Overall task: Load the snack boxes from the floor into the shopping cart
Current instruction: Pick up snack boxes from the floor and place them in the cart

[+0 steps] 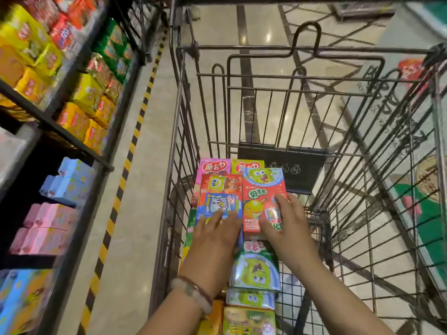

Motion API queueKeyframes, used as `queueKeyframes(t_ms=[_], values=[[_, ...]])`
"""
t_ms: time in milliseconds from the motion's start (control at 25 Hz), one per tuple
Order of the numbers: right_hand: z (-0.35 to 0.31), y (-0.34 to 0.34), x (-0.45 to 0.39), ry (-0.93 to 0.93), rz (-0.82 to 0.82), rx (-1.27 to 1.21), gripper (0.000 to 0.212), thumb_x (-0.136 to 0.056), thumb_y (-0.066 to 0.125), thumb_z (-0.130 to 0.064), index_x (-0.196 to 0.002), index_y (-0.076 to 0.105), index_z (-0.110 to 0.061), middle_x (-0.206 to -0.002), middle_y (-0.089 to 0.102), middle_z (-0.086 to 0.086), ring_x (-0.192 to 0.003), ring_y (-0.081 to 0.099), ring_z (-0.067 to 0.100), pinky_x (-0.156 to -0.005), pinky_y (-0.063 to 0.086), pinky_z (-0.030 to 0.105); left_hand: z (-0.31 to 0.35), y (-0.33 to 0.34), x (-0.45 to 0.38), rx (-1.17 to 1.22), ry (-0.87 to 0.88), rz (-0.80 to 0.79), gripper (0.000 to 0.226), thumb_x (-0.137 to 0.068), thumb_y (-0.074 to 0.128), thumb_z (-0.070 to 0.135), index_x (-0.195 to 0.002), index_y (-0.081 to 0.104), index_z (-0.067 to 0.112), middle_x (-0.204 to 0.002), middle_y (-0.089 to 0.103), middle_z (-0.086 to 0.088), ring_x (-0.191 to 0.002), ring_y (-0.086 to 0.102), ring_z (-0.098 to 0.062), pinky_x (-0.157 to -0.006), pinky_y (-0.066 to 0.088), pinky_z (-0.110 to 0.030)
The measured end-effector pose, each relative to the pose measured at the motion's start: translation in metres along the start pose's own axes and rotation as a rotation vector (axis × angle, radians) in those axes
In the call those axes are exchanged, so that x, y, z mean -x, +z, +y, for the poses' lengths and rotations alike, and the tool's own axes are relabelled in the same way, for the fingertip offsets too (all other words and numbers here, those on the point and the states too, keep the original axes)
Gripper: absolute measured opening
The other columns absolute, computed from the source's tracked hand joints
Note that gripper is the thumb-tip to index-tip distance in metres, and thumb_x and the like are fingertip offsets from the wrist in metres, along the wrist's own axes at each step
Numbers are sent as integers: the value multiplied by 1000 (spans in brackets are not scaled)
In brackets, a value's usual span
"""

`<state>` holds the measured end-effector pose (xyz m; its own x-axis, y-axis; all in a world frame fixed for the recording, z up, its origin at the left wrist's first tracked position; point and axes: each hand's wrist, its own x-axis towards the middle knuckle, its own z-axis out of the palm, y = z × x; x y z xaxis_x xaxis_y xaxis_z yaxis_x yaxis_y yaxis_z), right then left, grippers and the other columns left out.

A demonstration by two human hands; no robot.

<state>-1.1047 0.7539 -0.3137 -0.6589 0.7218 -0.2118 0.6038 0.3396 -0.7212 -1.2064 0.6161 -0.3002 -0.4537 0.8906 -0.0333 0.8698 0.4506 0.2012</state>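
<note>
Both hands flat on snack boxes in cart; lower boxes hidden.

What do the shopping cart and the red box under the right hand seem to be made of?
Shopping cart: dark metal wire, judging by its thin welded grid. Red box: probably glossy printed cardboard, with flat faces, sharp edges and a slight sheen.

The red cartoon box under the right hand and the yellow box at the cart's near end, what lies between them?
In the head view, between the red cartoon box and the yellow box lie two pale green-faced boxes, one behind the other.
</note>
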Motion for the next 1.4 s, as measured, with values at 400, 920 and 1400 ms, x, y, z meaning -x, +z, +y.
queueKeyframes(t_ms=[400, 920, 1400], values=[[-28, 22, -34, 20, -1, 175, 66, -92, 46, -53, -149, 25, -27, -159, 9, -3, -142, 20, 24, -110, 26, 36, -23, -1, -51, 2, -336, -62, 54, -94, 41, 20, -146, 24, 23, -151, 26, -2, -139, 24, -20, -111, 21, -34], [-27, 23, -56, 21, -32, 147, 71, -93, 40, -56, -151, 10, -29, -160, -3, -6, -139, 30, 24, -101, 38, 38, -23, 7, -37, 54, -275, -54, 74, -66, 75, 19, -134, 47, 9, -138, 48, -15, -127, 47, -31, -103, 39, -42], [-12, 14, -36, -258, -21, 176, 57, -90, 59, -22, -143, 38, -15, -153, 30, 2, -138, 24, 22, -114, 20, 31, -12, -35, -9, 199, -215, 1, 53, -95, 42, 29, -145, 23, 26, -157, 7, 4, -144, 3, -12, -115, 4, -24]])
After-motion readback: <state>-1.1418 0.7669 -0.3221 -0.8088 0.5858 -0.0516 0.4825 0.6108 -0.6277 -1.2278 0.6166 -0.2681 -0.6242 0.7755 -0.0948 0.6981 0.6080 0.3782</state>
